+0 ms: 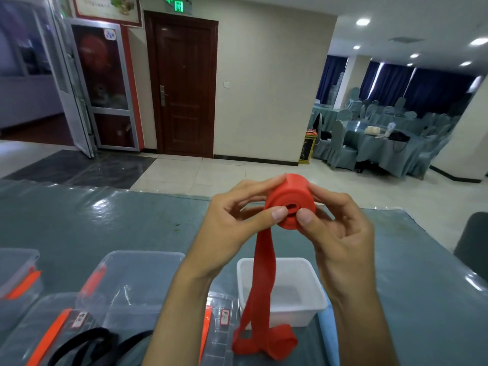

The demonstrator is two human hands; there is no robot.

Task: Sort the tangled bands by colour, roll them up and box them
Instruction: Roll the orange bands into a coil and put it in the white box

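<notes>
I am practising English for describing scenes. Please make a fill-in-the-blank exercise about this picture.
1. Both hands, left and right, hold a roll of ____ band.
2. The loose tail hangs in front of the ____ box.
3. The black bands lie at the picture's lower ____.

Missing words: red; white; left

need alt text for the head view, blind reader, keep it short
Two hands, left and right, hold a red band roll above a grey-blue table, thumbs pressing its near face. The band's loose tail hangs in front of an open white box. Clear boxes and black bands lie lower left.
</notes>
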